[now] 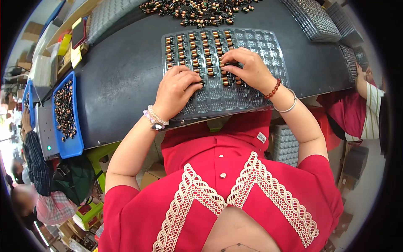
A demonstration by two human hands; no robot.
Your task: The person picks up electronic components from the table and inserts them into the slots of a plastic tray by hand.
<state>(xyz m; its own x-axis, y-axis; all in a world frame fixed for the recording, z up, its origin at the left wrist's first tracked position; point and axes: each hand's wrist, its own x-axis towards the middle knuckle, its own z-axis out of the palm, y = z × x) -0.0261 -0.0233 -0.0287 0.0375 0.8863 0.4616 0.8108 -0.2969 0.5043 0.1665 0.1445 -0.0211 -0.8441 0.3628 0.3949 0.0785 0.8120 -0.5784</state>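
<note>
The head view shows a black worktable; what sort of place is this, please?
Probably an assembly workshop: a clear plastic compartmented tray of copper-and-black cylindrical components, and a blue rectangular bin of small parts.

Tray (262,52) lies on table (113,94), coils (205,43) seated in it. Coil pile (203,11) behind. Stacked trays (315,23) right rear. Parts bin (70,147) left.

Right hand (251,68) partly hides the tray (268,49).
</note>
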